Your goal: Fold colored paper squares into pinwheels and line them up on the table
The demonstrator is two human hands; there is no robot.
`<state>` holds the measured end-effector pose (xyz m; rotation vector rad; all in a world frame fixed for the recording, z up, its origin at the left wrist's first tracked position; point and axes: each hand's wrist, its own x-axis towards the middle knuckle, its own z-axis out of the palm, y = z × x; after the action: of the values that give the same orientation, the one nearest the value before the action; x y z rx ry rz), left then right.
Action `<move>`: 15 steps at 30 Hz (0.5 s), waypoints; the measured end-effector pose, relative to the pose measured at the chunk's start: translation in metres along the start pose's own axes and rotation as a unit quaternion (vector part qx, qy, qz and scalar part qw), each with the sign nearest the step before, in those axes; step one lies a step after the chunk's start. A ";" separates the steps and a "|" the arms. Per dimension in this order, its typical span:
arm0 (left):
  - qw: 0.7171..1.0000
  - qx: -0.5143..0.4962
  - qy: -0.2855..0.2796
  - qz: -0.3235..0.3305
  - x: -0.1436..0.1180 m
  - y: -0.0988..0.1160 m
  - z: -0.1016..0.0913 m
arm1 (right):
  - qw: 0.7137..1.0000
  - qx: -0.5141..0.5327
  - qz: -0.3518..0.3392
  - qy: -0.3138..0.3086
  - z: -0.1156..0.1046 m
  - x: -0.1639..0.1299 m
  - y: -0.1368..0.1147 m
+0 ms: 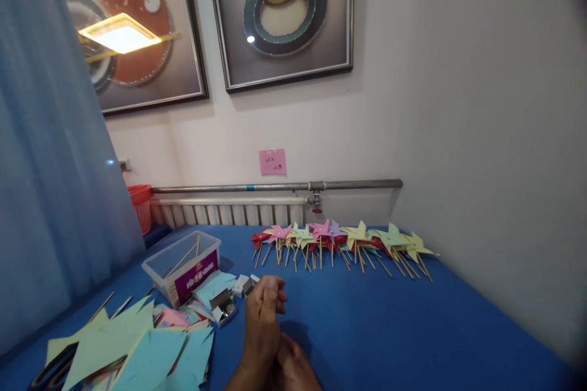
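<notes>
At the bottom centre of the head view, I am seeing my left hand rising over the blue table, its fingers curled in together with the thumb pressed to the fingertips; whether anything is pinched there I cannot tell. My right hand is lying low just beside it, right at the frame edge, fingers curled loosely, and I cannot tell what it is holding, if anything.

Just beyond the left fingertips, a small open box is sitting on the table with shiny metal bits inside, too small to make out. Two small white boxes are lying just behind it.

Further left, a clear plastic tub with a purple label is standing open; a few thin wooden sticks are leaning inside it.

In front of the tub, a loose heap of paper sheets in pale green, light blue and pink is spreading toward the near left corner, with more sticks lying beside it.

Toward the far edge of the table, a row of finished paper pinwheels on sticks is lying side by side. A red basket is standing at the far left, beside the curtain; its contents are hidden.
</notes>
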<state>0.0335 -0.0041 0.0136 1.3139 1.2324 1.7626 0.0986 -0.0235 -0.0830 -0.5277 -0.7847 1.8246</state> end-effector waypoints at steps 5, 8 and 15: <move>1.000 0.017 0.012 0.009 -0.003 0.002 0.000 | 0.999 0.030 0.021 0.014 0.002 0.003 -0.003; 1.000 0.009 0.020 0.015 -0.002 0.005 -0.002 | 0.999 0.033 0.043 0.006 0.001 0.001 -0.001; 0.999 0.009 0.052 0.010 0.004 0.008 -0.007 | 1.000 0.000 0.018 0.014 0.000 -0.002 0.001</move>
<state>0.0260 -0.0061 0.0216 1.2612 1.2984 1.8594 0.0981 -0.0257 -0.0838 -0.5692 -0.7608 1.8475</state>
